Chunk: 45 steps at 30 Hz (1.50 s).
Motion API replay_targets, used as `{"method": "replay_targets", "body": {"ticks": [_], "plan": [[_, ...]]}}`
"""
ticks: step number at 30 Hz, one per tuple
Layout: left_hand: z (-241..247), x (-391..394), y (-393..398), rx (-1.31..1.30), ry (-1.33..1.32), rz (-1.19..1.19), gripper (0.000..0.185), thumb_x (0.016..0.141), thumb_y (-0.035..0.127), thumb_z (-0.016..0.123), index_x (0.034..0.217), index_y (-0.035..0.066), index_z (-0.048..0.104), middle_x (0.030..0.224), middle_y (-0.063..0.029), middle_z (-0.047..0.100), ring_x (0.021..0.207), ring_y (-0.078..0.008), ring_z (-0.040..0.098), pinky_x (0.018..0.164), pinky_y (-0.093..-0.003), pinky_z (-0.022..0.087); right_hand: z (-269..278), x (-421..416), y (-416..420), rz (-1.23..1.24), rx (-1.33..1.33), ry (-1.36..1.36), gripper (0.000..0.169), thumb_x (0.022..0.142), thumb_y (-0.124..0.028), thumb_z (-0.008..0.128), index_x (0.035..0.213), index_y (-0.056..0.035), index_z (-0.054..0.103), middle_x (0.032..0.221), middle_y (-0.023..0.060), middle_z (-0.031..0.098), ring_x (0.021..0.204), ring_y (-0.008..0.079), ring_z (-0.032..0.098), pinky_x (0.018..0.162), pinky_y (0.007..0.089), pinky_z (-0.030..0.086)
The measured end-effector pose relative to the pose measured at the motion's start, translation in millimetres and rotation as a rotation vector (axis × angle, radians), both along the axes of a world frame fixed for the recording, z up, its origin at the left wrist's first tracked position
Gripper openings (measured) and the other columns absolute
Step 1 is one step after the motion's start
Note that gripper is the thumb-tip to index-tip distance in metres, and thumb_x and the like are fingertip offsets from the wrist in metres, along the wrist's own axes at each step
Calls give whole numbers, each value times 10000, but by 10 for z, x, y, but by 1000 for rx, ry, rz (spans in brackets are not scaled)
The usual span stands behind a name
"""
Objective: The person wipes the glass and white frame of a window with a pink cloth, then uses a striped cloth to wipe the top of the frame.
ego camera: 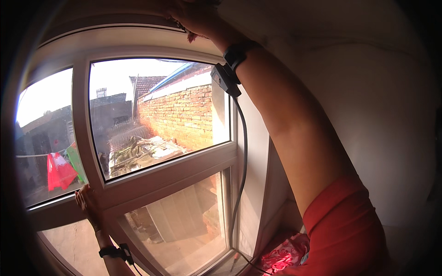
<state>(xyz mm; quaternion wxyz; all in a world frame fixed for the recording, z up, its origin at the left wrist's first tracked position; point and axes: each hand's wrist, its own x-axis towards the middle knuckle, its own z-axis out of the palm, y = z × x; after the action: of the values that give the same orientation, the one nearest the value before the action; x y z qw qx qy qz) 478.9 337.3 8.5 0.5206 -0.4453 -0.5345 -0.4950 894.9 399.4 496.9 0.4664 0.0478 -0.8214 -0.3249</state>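
My right arm reaches up across the picture. My right hand (193, 17) is at the top of the window frame (138, 51), in shadow, with a dark reddish, frayed cloth (192, 36) showing under it; its fingers are too dark to make out fully. At the lower left, my left hand (86, 200) rests on the pale window frame beside the mullion, fingers bent over the rail, and no object shows in it. Each wrist wears a black strap with a small device (226, 80) and a cable.
A cable (245, 138) hangs from the right wrist past the window reveal to the sill (229, 264). Pink patterned fabric (285, 253) lies at the lower right. A pale wall (373, 120) stands at the right. Through the glass show a brick wall (179, 110) and hanging red cloth (60, 170).
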Motion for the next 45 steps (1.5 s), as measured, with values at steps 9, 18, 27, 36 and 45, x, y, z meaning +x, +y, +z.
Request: {"method": "replay_targets", "body": {"ticks": [9, 18, 27, 36, 45], "plan": [[-62, 61, 53, -73, -72, 31, 191, 999, 128, 537, 1157, 34, 584, 1087, -130, 631, 1115, -321, 586, 1148, -483, 327, 61, 768, 676, 16, -49, 102, 448, 998, -323, 520, 1334, -25, 533, 1095, 82, 607, 948, 156, 601, 869, 259, 492], [-57, 233, 119, -52, -178, 92, 237, 951, 58, 567, 1185, 24, 579, 1186, -137, 606, 1173, -335, 558, 1135, -481, 339, 102, 1487, 1311, 131, -315, 91, 379, 996, -318, 542, 1241, -31, 570, 961, 47, 632, 864, 135, 619, 787, 234, 512], [-188, 2112, 683, -240, 104, -41, 97, 921, 31, 568, 1018, 26, 573, 993, -151, 556, 984, -367, 540, 913, -464, 451, -238, 1868, 1070, 270, -659, 376, 297, 1025, -318, 472, 1021, -94, 668, 781, 36, 679, 628, 149, 661, 556, 300, 528], [-627, 2165, 980, -34, 51, 56, 109, 921, 76, 598, 835, 29, 552, 862, -175, 518, 901, -390, 522, 905, -511, 421, -192, 2193, 1554, 72, -206, 615, 279, 972, -365, 555, 1150, -259, 743, 1013, -2, 659, 615, 109, 609, 548, 293, 544], [-593, 2219, 867, -225, -168, 82, 50, 910, 60, 598, 892, 14, 591, 950, -203, 578, 1017, -419, 542, 941, -499, 437, 119, 1865, 1610, -521, 172, 569, 219, 995, -279, 524, 1016, -144, 694, 841, 26, 680, 687, 157, 661, 633, 312, 532]]}}
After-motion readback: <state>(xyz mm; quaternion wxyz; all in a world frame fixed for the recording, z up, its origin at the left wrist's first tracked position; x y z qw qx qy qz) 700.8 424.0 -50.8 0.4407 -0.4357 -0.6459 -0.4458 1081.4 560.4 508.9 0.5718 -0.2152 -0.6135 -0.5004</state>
